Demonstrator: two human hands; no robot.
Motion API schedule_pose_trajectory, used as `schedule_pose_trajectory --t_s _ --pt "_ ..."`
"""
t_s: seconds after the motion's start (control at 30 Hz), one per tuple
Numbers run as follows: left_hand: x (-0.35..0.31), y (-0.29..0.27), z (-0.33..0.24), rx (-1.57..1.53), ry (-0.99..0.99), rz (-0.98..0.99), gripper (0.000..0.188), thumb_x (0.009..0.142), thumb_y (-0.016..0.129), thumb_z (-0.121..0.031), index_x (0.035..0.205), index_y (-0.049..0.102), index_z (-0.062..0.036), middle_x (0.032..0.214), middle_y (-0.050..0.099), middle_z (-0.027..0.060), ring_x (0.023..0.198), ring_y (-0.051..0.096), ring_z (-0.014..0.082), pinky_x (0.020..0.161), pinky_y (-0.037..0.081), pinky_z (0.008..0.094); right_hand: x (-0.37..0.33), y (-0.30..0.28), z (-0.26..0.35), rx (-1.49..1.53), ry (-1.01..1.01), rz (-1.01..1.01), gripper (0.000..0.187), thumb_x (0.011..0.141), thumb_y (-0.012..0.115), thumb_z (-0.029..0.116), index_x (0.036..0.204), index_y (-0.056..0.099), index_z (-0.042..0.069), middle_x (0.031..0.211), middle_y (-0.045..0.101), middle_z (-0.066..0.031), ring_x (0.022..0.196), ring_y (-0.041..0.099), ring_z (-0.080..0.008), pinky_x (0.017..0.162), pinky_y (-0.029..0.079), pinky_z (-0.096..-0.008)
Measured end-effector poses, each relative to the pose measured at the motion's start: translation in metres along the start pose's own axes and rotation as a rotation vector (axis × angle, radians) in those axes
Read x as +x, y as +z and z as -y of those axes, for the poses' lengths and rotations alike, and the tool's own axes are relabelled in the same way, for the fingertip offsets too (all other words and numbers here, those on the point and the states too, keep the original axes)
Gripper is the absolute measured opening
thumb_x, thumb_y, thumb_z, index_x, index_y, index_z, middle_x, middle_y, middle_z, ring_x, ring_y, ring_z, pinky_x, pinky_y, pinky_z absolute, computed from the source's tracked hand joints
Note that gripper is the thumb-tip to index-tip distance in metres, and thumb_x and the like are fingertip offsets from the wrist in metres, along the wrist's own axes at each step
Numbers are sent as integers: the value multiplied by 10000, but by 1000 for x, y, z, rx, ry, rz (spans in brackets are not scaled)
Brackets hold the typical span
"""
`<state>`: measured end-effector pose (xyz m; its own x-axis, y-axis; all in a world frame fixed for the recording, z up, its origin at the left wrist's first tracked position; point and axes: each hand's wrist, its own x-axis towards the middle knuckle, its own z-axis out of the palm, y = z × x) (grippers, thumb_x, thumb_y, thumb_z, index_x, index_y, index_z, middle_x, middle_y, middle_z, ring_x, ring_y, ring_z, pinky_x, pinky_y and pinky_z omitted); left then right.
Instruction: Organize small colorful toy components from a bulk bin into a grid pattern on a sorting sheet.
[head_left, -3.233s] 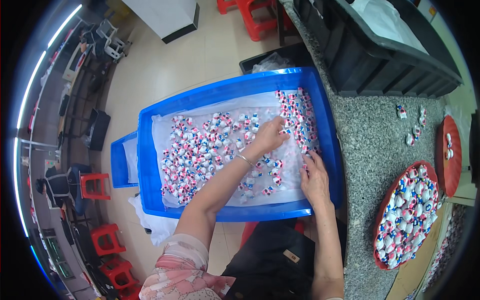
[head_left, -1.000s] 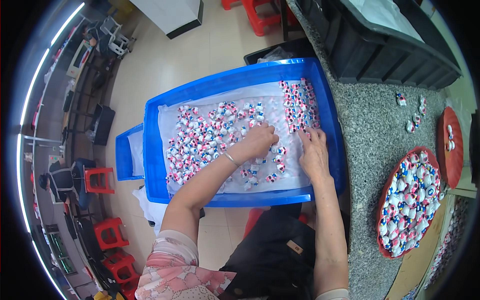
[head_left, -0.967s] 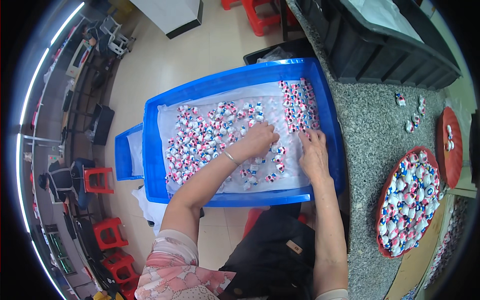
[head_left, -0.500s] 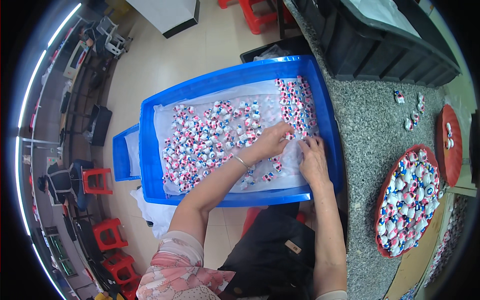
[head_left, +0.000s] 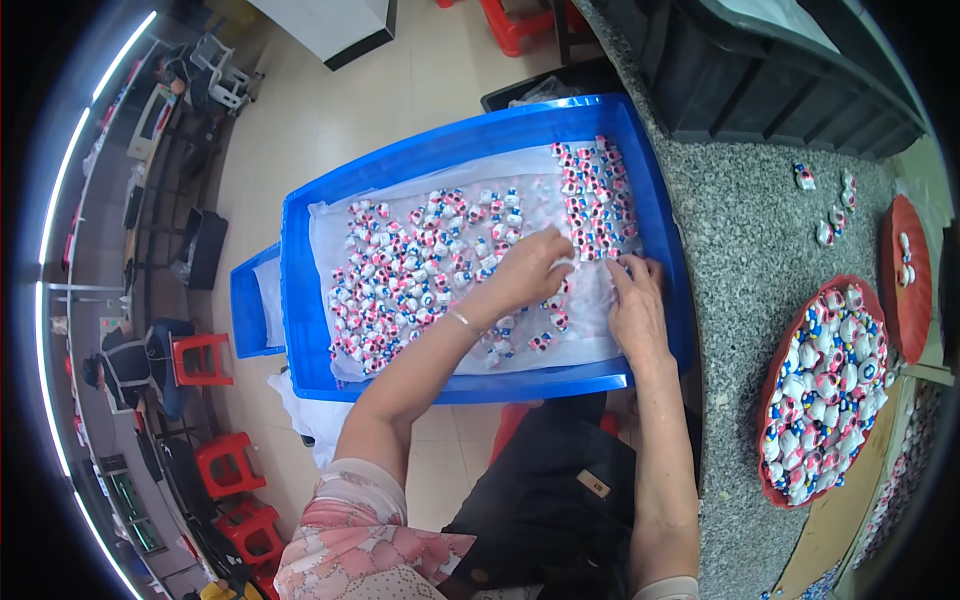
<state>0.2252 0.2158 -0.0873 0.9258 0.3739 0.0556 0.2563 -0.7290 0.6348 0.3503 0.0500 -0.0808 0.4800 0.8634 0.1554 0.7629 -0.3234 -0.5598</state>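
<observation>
A blue plastic tub (head_left: pixel 440 165) lined with white sheeting (head_left: pixel 590 345) lies before me. Small white, pink and blue figurines (head_left: pixel 395 285) are scattered over its left and middle. Close rows of the same figurines (head_left: pixel 595 205) stand along its right end. My left hand (head_left: pixel 522 274) reaches over the liner, thumb and fingers pinched on a small white figurine (head_left: pixel 563 264) that they partly cover. Beside it, my right hand (head_left: pixel 640 315) rests with fingers stretched and apart, fingertips at the near end of the rows; what lies under them is hidden.
To the right runs a speckled stone counter (head_left: pixel 730 330). It bears a red scalloped tray (head_left: pixel 765 455) heaped with figurines, another red tray (head_left: pixel 905 320), several loose figurines and a black crate (head_left: pixel 770 100). Red stools (head_left: pixel 203 360) and a seated person (head_left: pixel 140 365) are at far left.
My left hand has drawn slightly back from the rows and now shows a white figurine at its fingertips. The right hand has shifted a little to the right. The whole view has moved slightly.
</observation>
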Motion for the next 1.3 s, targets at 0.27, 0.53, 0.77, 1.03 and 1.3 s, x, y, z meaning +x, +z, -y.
schedule_pose_trajectory --t_s 0.27,0.53,0.77,1.03,1.3 --pt "-1 26 1 348 -17 295 287 735 695 -123 1015 659 -73 947 599 122 925 572 312 784 497 412 -9 1 10 -28 -26 17 459 711 585 -100 1157 638 -7 1200 565 -184 1144 499 -374 977 451 -423" --pt "4 21 4 -261 -111 167 261 801 690 -80 1056 685 -21 1022 551 146 935 621 267 793 520 370 -22 -6 5 38 7 8 398 754 602 -72 1147 638 -17 1201 552 -195 1142 502 -375 987 436 -435" --pt "10 21 -14 -699 -498 189 306 832 722 -119 1117 669 -23 1083 616 111 890 663 170 738 534 307 -23 -8 3 156 97 27 359 796 623 -44 1154 630 -22 1195 547 -192 1134 507 -388 969 447 -443" --pt "7 52 -2 -524 -364 16 276 816 743 -125 1086 701 -87 912 622 68 775 662 144 697 542 281 -25 -6 3 141 121 26 367 797 609 -61 1161 626 -23 1217 563 -192 1074 589 -379 916 487 -438" --pt "12 59 -10 -108 -71 -92 204 765 735 -107 937 643 -48 895 613 143 806 629 335 706 498 437 -21 0 2 28 87 58 407 775 616 -56 1175 639 15 1208 559 -175 1123 517 -376 975 448 -427"
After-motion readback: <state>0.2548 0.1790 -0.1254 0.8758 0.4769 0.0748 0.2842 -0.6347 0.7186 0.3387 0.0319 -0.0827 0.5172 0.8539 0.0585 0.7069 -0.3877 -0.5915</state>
